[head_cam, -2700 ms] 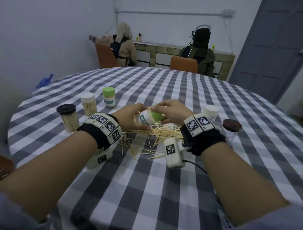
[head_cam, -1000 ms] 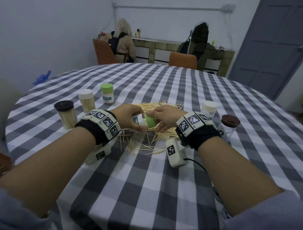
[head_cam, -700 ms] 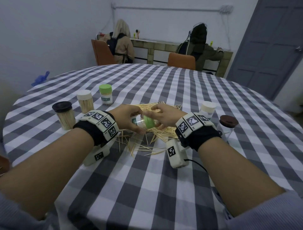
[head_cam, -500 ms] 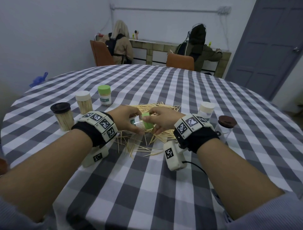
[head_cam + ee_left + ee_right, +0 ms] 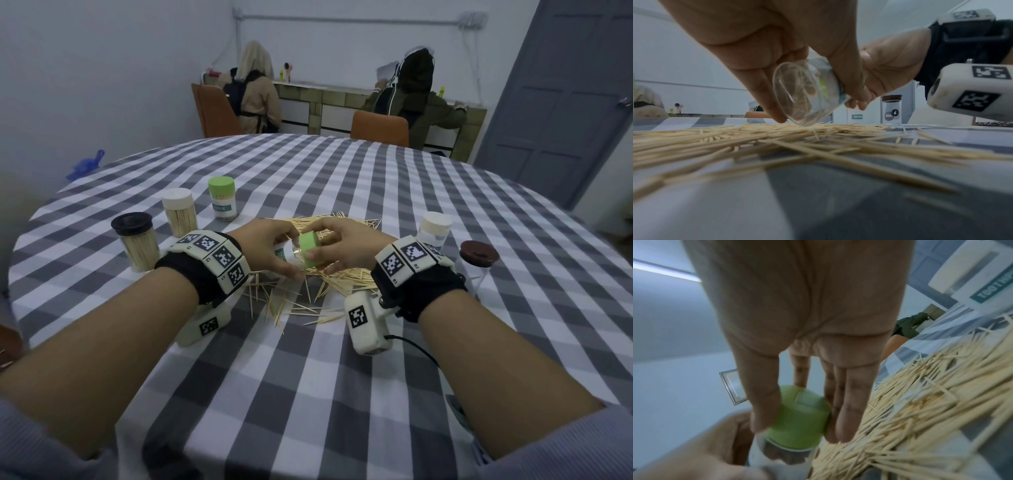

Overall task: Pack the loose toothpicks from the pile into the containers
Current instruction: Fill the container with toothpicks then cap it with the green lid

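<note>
The toothpick pile (image 5: 342,274) lies mid-desk (image 5: 342,171). Above it a tilted toothpick jar (image 5: 291,255) sits between the left hand (image 5: 270,246) and right hand (image 5: 346,246). 3 filled jars (image 5: 180,212) stand in a row to the pile's left, 2 jars (image 5: 435,228) to its right. Behind the desk, 2 people (image 5: 418,99) sit at a counter.
</note>
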